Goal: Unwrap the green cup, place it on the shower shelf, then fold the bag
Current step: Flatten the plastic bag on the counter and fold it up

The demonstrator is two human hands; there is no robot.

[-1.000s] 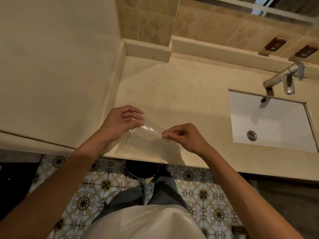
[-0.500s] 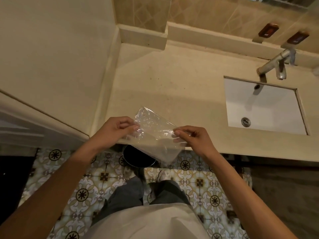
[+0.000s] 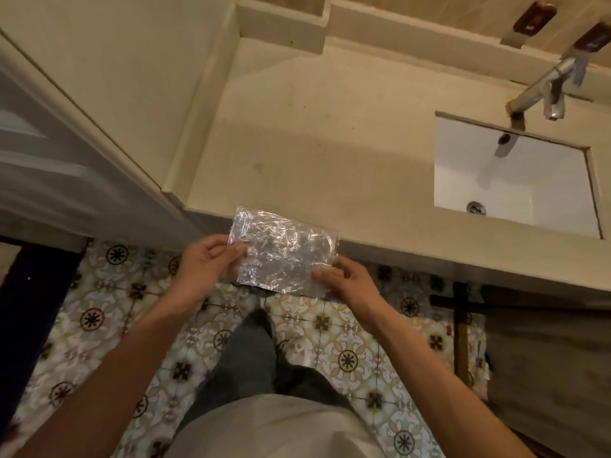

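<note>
A clear, crinkled plastic bag [image 3: 284, 252] is held flat in the air just in front of the counter's front edge, above the patterned floor. My left hand [image 3: 206, 264] pinches its left edge between thumb and fingers. My right hand [image 3: 347, 282] pinches its lower right corner. The bag looks empty. No green cup and no shower shelf are in view.
A beige stone counter [image 3: 314, 143] runs ahead, with a white rectangular sink [image 3: 529, 186] and a metal tap [image 3: 545, 84] at the right. A wall and a door frame [image 3: 82, 153] stand at the left. My legs [image 3: 264, 361] stand on patterned floor tiles [image 3: 347, 342].
The bag has come off the counter and toward me, and now hangs spread flat between both hands over the floor. My view has tipped downward.
</note>
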